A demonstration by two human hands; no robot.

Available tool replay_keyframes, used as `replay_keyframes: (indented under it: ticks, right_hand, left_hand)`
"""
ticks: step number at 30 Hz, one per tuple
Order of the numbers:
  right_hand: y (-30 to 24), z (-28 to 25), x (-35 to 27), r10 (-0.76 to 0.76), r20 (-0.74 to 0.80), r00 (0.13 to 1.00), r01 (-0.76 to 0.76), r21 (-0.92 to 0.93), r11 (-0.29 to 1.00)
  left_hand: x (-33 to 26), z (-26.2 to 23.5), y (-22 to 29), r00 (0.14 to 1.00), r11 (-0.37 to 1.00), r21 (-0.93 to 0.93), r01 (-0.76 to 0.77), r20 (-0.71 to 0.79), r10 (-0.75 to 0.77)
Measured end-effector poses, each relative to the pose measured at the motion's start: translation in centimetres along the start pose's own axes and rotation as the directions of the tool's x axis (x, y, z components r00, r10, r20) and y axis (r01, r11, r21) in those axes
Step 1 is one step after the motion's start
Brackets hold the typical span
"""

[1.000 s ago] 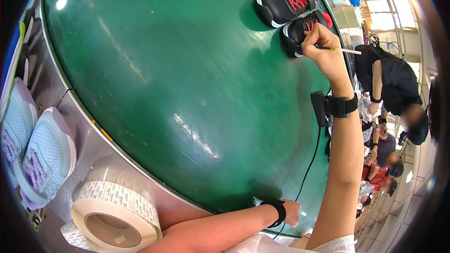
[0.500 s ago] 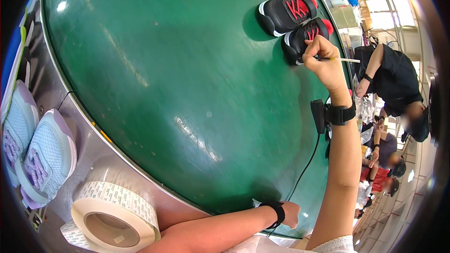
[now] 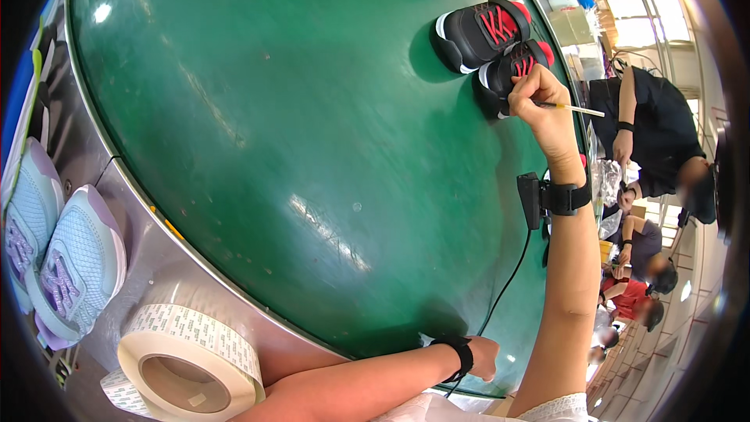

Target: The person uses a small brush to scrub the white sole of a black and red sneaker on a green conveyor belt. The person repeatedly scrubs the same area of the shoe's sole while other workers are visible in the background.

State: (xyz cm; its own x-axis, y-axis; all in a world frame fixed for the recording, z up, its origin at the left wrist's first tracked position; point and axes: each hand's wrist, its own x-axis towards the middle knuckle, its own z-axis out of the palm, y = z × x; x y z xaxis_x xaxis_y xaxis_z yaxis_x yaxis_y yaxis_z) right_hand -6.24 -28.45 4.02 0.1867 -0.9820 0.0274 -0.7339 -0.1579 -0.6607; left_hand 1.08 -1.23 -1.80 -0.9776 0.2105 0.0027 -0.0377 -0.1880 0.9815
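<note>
Right hand (image 3: 542, 108) pinched closed around a thin stick (image 3: 582, 110), just beside a black shoe (image 3: 494, 86) with red laces on a green surface (image 3: 258, 148), matching shoe (image 3: 467, 35) alongside, left hand (image 3: 484, 359) near the lower edge, its grip unclear.

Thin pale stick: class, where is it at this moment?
In the head view's upper right, the thin pale stick is held in the right hand, just right of the nearest red-laced shoe.
</note>
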Motion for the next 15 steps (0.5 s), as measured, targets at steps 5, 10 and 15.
replay_keyframes:
  ticks: [5, 10, 15]
  right_hand:
    - [0.3, -0.1, -0.4, -0.004, 0.017, 1.0, 0.005, -0.035, 0.999]
    - [0.9, -0.9, -0.8, -0.067, 0.041, 0.997, 0.07, -0.084, 0.994]
    - [0.5, -0.5, -1.3, -0.006, 0.007, 1.0, 0.006, -0.036, 0.999]
  left_hand:
    - [-0.3, -0.5, 0.4, 0.999, 1.0, 0.004, 0.027, 0.038, -0.027]
    - [-0.1, -0.4, 0.4, 0.998, 0.999, 0.018, 0.046, 0.047, -0.047]
    - [0.0, -0.5, 0.5, 0.995, 0.997, 0.033, 0.063, 0.072, -0.065]
